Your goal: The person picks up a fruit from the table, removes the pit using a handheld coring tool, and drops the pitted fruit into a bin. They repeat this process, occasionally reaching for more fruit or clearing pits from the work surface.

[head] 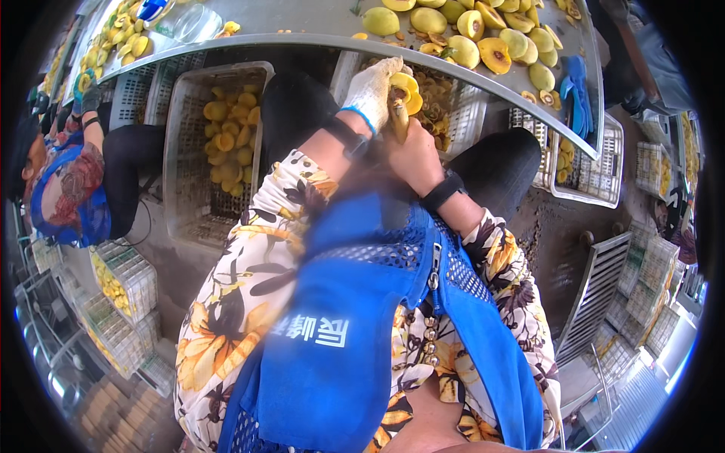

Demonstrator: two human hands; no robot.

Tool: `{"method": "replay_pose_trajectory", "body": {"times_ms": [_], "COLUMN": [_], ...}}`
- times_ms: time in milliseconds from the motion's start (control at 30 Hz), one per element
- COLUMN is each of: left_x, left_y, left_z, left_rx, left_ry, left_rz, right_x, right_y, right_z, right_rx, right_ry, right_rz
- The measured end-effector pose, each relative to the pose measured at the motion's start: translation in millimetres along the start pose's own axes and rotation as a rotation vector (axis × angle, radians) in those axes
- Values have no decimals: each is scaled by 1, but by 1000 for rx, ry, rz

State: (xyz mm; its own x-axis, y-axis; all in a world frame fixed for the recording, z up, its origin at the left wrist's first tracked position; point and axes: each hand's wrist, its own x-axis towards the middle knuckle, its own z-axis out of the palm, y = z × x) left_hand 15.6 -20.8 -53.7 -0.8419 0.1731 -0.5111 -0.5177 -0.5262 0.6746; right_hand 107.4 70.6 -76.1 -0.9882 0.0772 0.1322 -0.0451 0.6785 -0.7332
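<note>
My left hand (pixel 368 90), in a white knit glove, holds a yellow fruit half (pixel 404 90), its cut face showing a brown pit area. My bare right hand (pixel 416 153) is closed around the handle of a small pitting tool (pixel 400 122), whose metal end touches the fruit. Both hands are over my lap, just below the edge of a metal table (pixel 317 41). A crate of pits and scraps (pixel 467 116) stands beneath them, partly hidden. On the table lie whole and halved yellow fruits (pixel 464 52), which look like peaches.
A crate of fruit halves (pixel 170 153) stands left of my knee; another crate (pixel 614 170) is at the right. Blue gloves (pixel 575 90) and a clear container (pixel 197 24) lie on the table. A co-worker in a blue vest (pixel 85 192) sits at the left; another person (pixel 651 62) is at the upper right.
</note>
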Motion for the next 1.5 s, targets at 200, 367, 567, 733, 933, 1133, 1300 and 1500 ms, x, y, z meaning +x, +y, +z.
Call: {"method": "replay_pose_trajectory", "body": {"times_ms": [200, 367, 567, 733, 933, 1133, 1300, 1500], "left_x": [-7, -1, -17, -10, -19, -15, -7, -6], "left_y": [5, 9, 24, 23, 15, 18, 19, 22], "left_z": [-9, -6, -7, -11, -7, -3, -25, -40], "left_rx": [-23, -114, -203, -188, -79, -27, -203, -220], "left_ry": [-80, -180, -248, -425, -154, -155, -131, -310], "left_rz": [25, -97, 11, 179, 145, 153, -93, -86], "right_x": [20, 1, 13, 21, 19, 19, 13, 11], "right_y": [-57, -26, -44, -54, -75, -68, -76, -55], "right_z": [-43, -18, -19, -32, -56, -52, -23, -7], "right_rx": [406, -15, 55, 489, 1077, 1220, 542, 99], "right_ry": [-579, -123, -184, -398, -673, -686, -525, -229], "right_rz": [703, -65, 27, 458, 941, 965, 575, 35]}}
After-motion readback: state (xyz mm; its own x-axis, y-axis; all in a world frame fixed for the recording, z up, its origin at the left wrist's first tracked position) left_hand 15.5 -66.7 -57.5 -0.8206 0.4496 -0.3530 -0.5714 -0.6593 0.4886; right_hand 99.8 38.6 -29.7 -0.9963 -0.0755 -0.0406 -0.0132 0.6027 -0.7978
